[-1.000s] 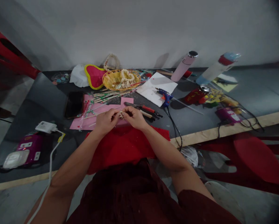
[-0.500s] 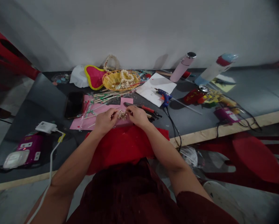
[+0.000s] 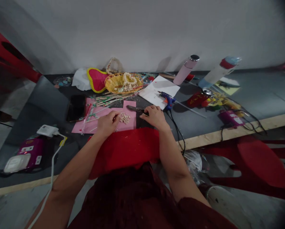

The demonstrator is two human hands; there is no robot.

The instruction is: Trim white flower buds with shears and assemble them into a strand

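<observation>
A small cluster of beige bead-like pieces [image 3: 125,118] lies on pink paper [image 3: 130,126]. Just left of it, my left hand [image 3: 108,123] is closed in a pinch, and whatever its fingertips hold is too small to make out. To the right, my right hand [image 3: 155,117] curls over the handles of dark-jawed pliers [image 3: 132,108], which lie with their tip pointing left, above the cluster. My palm and fingers hide most of the handles. Red cloth [image 3: 128,146] covers my lap below both hands.
Behind the paper are wrapped sticks [image 3: 109,101] and a yellow wicker basket [image 3: 112,83] with beaded strings. A blue glue gun [image 3: 167,100] rests by a white sheet [image 3: 156,89], its cable hanging over the edge. A phone [image 3: 76,108], pink flask [image 3: 186,70] and red can [image 3: 199,98] stand around.
My right hand has left the bead cluster and moved right onto the pliers' handles. My left hand stays beside the cluster, which now shows lying on the paper.
</observation>
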